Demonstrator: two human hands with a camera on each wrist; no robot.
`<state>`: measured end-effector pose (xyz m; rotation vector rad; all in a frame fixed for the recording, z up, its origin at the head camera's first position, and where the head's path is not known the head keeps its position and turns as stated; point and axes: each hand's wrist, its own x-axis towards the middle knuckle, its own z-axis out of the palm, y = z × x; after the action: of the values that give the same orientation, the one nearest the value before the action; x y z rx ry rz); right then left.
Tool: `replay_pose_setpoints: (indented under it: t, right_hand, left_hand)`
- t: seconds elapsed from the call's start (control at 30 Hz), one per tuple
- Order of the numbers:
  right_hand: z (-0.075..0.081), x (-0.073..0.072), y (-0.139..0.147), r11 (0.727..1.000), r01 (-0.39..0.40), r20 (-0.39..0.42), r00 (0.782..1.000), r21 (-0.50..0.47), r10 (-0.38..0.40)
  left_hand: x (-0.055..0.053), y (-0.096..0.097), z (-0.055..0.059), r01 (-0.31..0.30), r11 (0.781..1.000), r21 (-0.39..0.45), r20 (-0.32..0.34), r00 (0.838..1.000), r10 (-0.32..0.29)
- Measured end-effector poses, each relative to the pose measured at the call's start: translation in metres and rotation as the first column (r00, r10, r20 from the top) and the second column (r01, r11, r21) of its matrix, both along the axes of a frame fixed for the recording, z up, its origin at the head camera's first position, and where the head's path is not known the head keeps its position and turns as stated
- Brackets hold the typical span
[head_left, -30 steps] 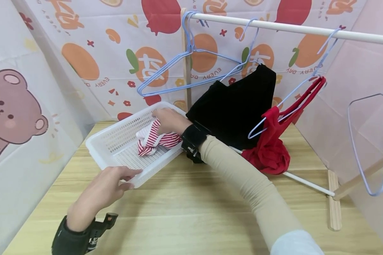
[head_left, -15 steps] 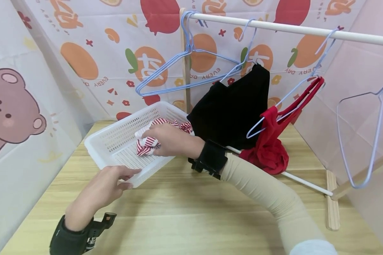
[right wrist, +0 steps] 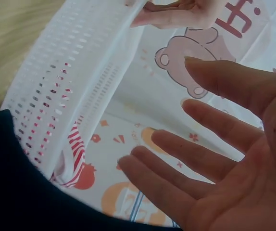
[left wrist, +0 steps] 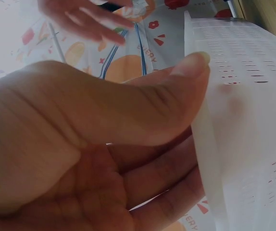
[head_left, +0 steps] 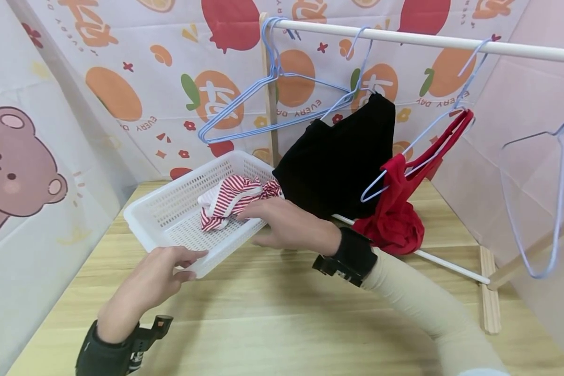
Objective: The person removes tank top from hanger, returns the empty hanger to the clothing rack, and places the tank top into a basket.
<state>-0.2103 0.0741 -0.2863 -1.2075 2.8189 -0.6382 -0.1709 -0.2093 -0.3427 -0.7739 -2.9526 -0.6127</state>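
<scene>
A white perforated plastic basket stands on the wooden table at the left. My left hand pinches its near rim, thumb on the outer wall and fingers over the edge. Inside the basket lies a crumpled red-and-white striped garment with a plain white part. My right hand is over the basket's right rim, near the cloth; in the right wrist view its fingers are spread and hold nothing.
On a white rail hang several blue hangers, a black garment and a red strappy garment. A bare hanger is at the far right. The rack's wooden foot rests on the table.
My right hand has drawn back from over the striped cloth toward the right rim and let it go. The cloth lies spread a little differently. The left hand stays on the basket rim.
</scene>
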Motion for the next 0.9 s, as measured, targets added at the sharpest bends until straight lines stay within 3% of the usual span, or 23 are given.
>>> replay_pose_setpoints:
  t: [0.47, 0.67, 0.9]
  right_hand:
    - [-0.013, 0.033, 0.062, 0.993, 0.048, -0.018, 0.999, -0.112, -0.051]
    - [-0.017, 0.037, 0.090, 0.981, 0.109, 0.004, 0.994, -0.161, -0.110]
    - [-0.020, 0.042, 0.124, 0.966, 0.217, 0.043, 0.976, -0.138, -0.213]
  left_hand:
    - [0.001, -0.001, 0.001, -0.002, 1.000, 0.001, 0.005, 1.000, 0.002]
    - [-0.001, -0.002, 0.002, -0.009, 1.000, -0.007, 0.022, 1.000, 0.009]
    - [0.000, -0.001, 0.001, -0.009, 1.000, -0.003, 0.028, 1.000, 0.009]
